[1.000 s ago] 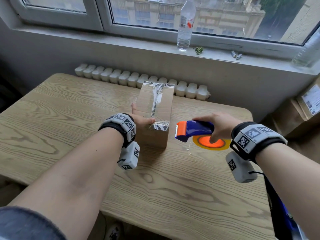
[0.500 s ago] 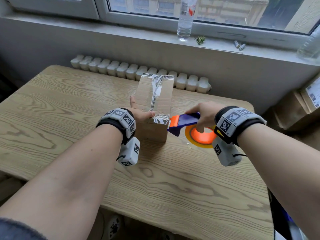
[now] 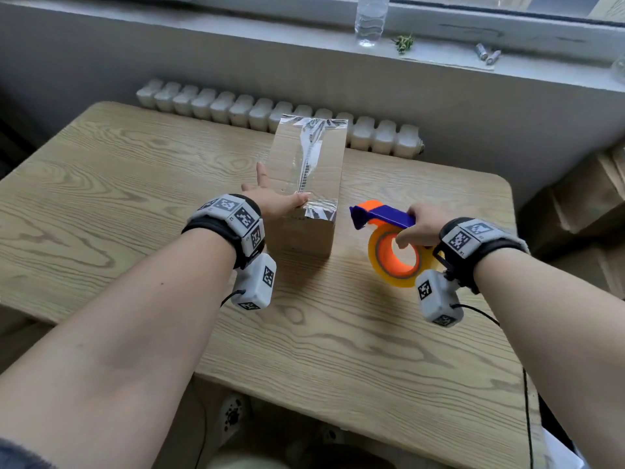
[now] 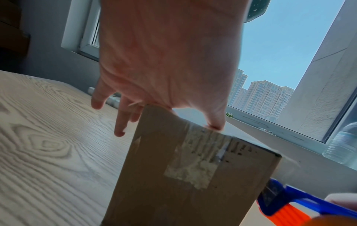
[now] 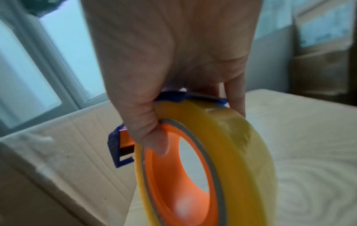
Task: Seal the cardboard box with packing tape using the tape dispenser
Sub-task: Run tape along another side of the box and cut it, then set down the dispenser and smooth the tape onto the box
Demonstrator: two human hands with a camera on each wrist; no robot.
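A tall cardboard box stands on the wooden table, with a shiny strip of clear tape along its top and over the near edge. My left hand rests on the near left corner. Its thumb presses the tape at the top edge, and the fingers hang straight beside the left side. My right hand grips the blue and orange tape dispenser just right of the box, clear of it. The yellow tape roll hangs under the palm.
A white radiator runs behind the table under the window sill. On the sill stand a clear plastic bottle and two small batteries. Brown cardboard boxes sit on the floor past the table's right edge.
The dispenser's nose went to the box's near right corner half a second ago and has since pulled back to the right. My left hand stays on the box.
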